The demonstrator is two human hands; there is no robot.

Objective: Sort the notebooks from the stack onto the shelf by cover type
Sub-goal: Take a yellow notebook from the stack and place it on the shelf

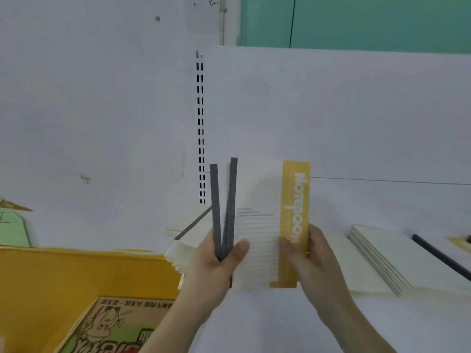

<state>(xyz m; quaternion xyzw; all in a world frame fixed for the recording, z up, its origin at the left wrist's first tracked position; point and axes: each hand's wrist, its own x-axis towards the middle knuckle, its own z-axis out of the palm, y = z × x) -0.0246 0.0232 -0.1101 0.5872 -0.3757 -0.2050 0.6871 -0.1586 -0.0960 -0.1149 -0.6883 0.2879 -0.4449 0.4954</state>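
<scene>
Left hand [219, 261] pinched grey-spined notebooks [224, 212] upright above shelf [254, 322] | right hand [305, 253] gripped yellow-band notebook [295, 220] | best practice: slide it free sideways, then lay it on matching pile [382, 261]

Single head-worn view looks forward and down, close above the shelf [356, 200].

I see my left hand [216, 261] gripping upright notebooks [224, 212] by their dark grey spines, fanned apart at the top. My right hand [305, 253] pinches the yellow-banded notebook [267, 225] facing me. Behind them a stack [178, 245] lies on the white shelf [280, 322]; another pile of cream notebooks [382, 258] lies to the right. A yellow box [63, 276] sits at lower left.
</scene>
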